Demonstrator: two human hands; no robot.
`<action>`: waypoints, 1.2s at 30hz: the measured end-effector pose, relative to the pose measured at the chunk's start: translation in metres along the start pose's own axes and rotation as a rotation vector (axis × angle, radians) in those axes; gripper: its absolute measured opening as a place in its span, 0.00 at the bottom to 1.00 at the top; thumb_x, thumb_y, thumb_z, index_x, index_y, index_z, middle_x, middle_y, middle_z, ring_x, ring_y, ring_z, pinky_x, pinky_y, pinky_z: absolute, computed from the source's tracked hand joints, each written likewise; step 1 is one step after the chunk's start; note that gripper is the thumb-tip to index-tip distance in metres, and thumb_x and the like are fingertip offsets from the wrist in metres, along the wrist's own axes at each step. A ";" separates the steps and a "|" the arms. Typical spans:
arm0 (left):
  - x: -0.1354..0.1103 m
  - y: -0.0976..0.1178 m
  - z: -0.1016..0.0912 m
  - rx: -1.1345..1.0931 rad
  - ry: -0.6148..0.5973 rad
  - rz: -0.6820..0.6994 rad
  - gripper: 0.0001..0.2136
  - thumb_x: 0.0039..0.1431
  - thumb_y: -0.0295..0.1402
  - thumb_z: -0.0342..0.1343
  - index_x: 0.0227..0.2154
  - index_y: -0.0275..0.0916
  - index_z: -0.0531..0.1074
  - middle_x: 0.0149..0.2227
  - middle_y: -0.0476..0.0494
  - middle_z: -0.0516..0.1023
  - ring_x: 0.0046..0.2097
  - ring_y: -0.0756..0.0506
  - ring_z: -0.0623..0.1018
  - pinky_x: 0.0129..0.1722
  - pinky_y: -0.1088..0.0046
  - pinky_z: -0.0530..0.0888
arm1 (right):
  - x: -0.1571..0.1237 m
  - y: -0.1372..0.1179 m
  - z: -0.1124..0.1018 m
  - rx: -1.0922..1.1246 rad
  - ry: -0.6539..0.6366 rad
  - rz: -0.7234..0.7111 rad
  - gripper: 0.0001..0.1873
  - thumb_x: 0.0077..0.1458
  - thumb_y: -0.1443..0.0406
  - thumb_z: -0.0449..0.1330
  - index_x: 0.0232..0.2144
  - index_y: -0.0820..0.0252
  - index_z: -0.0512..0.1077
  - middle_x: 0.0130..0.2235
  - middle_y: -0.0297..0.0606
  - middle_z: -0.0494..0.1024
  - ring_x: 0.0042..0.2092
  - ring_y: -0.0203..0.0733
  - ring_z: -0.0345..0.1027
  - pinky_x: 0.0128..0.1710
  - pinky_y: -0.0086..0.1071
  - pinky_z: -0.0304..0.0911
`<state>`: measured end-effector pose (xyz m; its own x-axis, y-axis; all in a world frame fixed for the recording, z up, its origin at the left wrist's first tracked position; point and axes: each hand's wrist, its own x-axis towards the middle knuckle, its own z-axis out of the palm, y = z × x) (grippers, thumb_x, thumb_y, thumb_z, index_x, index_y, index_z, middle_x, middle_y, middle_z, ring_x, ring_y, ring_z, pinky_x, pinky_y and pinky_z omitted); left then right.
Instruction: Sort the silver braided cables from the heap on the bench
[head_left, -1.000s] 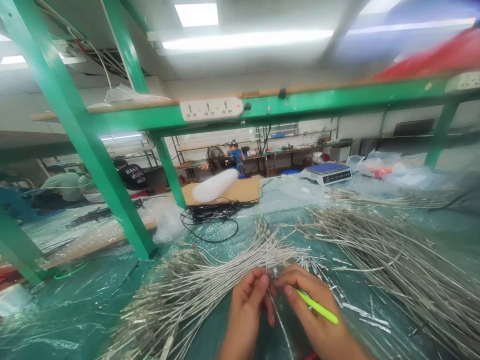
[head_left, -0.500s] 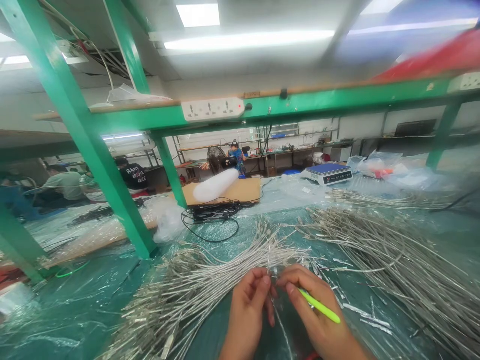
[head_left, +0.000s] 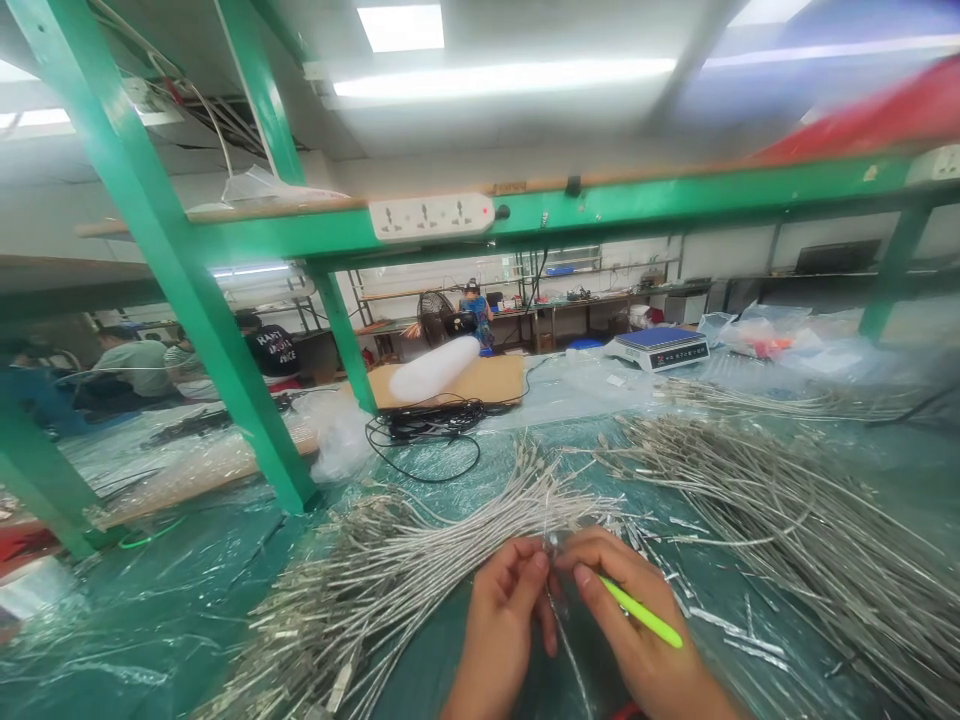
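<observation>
Plastic-covered green bench [head_left: 187, 610]: left silvery cable heap [head_left: 420, 560], right silvery cable heap [head_left: 780, 510], foil scraps [head_left: 756, 645], scale [head_left: 660, 350].

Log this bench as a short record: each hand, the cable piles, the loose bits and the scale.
Left hand: pinching a thin silvery cable
Right hand: gripping a yellow-green tool, tip unclear
Left pile: silvery cables
Right pile: more silvery cables
Loose bits: silvery strips, between right hand and right pile
Scale: blue-topped, beyond right pile

Here's the left hand [head_left: 506, 612], thumb and forefinger pinched together! The right hand [head_left: 626, 605] slants inward, fingers curled, just beside it.
</observation>
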<state>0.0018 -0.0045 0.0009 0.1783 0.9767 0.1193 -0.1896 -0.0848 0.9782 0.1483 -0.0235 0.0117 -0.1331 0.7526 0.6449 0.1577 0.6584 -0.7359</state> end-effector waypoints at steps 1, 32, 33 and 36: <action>0.000 0.000 0.001 -0.001 -0.005 0.006 0.10 0.61 0.38 0.54 0.31 0.35 0.71 0.22 0.52 0.71 0.14 0.56 0.66 0.15 0.81 0.58 | 0.001 -0.002 -0.001 0.012 -0.018 -0.001 0.10 0.63 0.68 0.51 0.35 0.57 0.73 0.34 0.39 0.74 0.38 0.42 0.70 0.40 0.34 0.66; -0.002 0.006 0.004 -0.159 0.001 -0.064 0.10 0.62 0.38 0.52 0.33 0.35 0.72 0.25 0.51 0.71 0.15 0.56 0.63 0.17 0.79 0.59 | 0.006 0.011 0.002 -0.066 0.069 0.183 0.05 0.59 0.63 0.58 0.34 0.57 0.73 0.36 0.37 0.75 0.41 0.43 0.71 0.41 0.33 0.67; -0.003 0.006 0.004 -0.167 0.001 -0.063 0.10 0.62 0.38 0.53 0.34 0.35 0.72 0.25 0.51 0.71 0.15 0.56 0.63 0.17 0.79 0.59 | 0.007 0.011 0.003 -0.050 0.056 0.217 0.05 0.58 0.63 0.59 0.34 0.57 0.73 0.36 0.37 0.75 0.40 0.43 0.71 0.39 0.32 0.68; -0.003 0.002 0.004 -0.119 -0.014 -0.067 0.11 0.60 0.40 0.56 0.34 0.35 0.73 0.23 0.52 0.71 0.14 0.55 0.64 0.17 0.79 0.58 | 0.009 0.012 0.002 0.002 0.041 0.297 0.06 0.55 0.62 0.62 0.35 0.58 0.74 0.34 0.36 0.75 0.36 0.42 0.72 0.32 0.29 0.69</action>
<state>0.0047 -0.0082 0.0030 0.2080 0.9764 0.0577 -0.2898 0.0052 0.9571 0.1466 -0.0088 0.0085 -0.0419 0.9116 0.4090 0.1821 0.4094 -0.8940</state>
